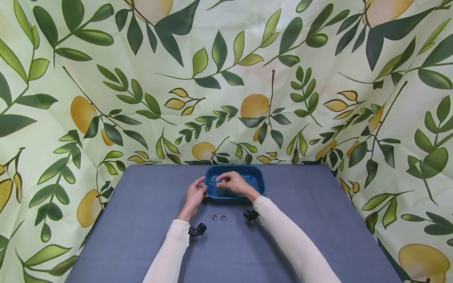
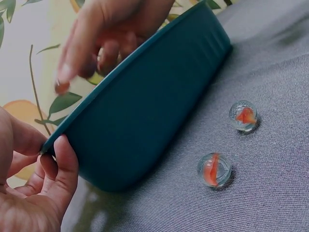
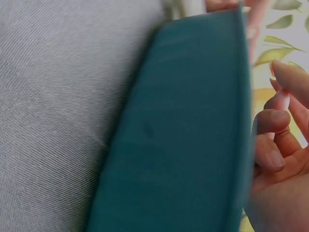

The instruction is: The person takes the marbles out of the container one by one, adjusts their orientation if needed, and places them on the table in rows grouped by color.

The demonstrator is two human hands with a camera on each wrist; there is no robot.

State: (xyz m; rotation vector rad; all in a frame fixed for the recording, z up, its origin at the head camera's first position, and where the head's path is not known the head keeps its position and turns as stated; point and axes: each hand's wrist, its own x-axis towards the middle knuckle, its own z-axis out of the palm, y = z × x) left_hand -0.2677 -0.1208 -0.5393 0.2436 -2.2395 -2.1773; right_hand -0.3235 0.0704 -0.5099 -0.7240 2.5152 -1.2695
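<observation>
Nearest, two clear marbles [image 2: 214,170] with orange swirls are seen on the grey cloth [image 1: 148,228], just in front of the blue tray [image 1: 233,200]. Its left rim is pinched by the left hand [image 1: 195,193]. Inside, small blue marbles [image 1: 211,192] are spotted; above, the right hand [image 1: 233,183] is held, fingers bent, and whether anything is gripped cannot be told.

The right hand [image 1: 234,184] hides part of the blue bin [image 1: 226,200]; whether its fingers hold anything is unclear. Marbles [image 1: 211,192] inside the bin look too small to count.
</observation>
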